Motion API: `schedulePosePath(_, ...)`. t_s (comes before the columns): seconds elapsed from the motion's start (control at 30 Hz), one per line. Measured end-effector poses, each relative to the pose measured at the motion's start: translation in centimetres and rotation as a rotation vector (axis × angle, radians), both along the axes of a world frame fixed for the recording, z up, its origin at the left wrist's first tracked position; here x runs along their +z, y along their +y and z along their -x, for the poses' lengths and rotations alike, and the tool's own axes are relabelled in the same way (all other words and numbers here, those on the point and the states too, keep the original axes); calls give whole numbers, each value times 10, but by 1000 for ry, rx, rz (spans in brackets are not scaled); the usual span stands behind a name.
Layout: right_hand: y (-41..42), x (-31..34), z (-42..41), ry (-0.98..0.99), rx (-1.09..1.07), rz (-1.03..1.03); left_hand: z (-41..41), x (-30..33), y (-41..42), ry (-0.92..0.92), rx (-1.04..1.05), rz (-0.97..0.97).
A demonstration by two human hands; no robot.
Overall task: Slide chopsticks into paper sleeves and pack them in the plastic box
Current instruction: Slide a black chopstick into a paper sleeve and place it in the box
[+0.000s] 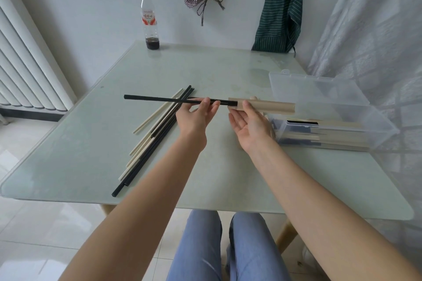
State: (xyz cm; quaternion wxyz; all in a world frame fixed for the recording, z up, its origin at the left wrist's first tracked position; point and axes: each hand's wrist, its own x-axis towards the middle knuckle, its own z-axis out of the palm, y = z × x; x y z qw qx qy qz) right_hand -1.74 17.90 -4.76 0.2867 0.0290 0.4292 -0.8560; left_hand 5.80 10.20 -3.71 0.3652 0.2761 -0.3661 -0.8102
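The black chopsticks (169,99) lie nearly level across mid-frame, long axis running left-right, w/ the right tip just inside the mouth of the paper sleeve (267,106). Sleeve sits on the same line, open end facing left, closed end toward the right of frame above the box (331,121). So the coming push is probably straight along that axis, left to right.

Left hand (196,118) pinches the chopsticks between thumb & fingertips, just left of the sleeve mouth; most of the length sticks out to its left. Right hand (249,125) holds the sleeve near its mouth, thumb on top, palm up & other fingers loosely spread beneath. Hands are near each other, not touching.

Box is open at right of frame, already holding sleeved pairs. Loose chopsticks (157,134) lie diagonally on the counter (91,143), lower left of the hands.
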Motion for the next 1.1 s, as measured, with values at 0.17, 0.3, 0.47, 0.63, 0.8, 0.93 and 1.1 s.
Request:
schedulePosePath(0.17, -1, 1, -2, 35, 35, -11, 1, -2, 4, -55, -45, -9)
schedulePosePath(0.3, 0, 2, 4, 24, -7, -7, -1, -2, -3, -59, 23, -78)
schedulePosePath(0.47, -2, 1, -1, 21, 13, -8, -2, -3, -3, -133, 6, -53)
schedulePosePath(0.63, -1, 0, -4, 28, 27, -16, -1, -2, -5, -186, -46, 50)
schedulePosePath(0.8, 4, 4, 0, 25, -6, 20, -4, 0, -8, -176, 82, 7)
schedulePosePath(0.93, 1, 7, -6, 63, 46, 12, -1, 3, 3, -173, 37, 79)
schedulePosePath(1.1, 5, 10, -1, 67, 17, 15, 0, 4, 2, -156, 57, 48)
